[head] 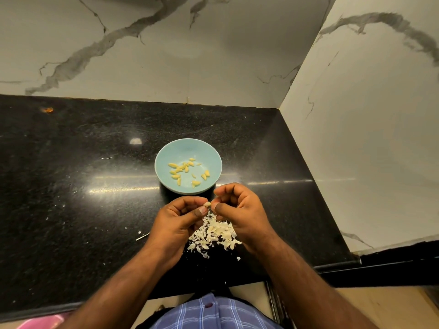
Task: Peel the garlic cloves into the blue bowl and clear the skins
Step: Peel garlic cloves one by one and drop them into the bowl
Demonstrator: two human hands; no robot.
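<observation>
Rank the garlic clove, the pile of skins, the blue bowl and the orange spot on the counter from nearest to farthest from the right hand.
1. Garlic clove, pinched at the right hand's fingertips.
2. Pile of skins, just below.
3. Blue bowl, just beyond.
4. Orange spot, far back left.

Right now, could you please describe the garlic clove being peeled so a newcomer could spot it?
On the black counter, just nearer than the blue bowl, both hands pinch one pale clove above the pile of skins. It alone is off the counter.

A home kitchen corner. A polished black granite countertop point(95, 162) meets white marble-veined wall tiles point(166, 55). A blue bowl point(188, 148) of peeled garlic cloves point(178, 170) sits on it.
</observation>
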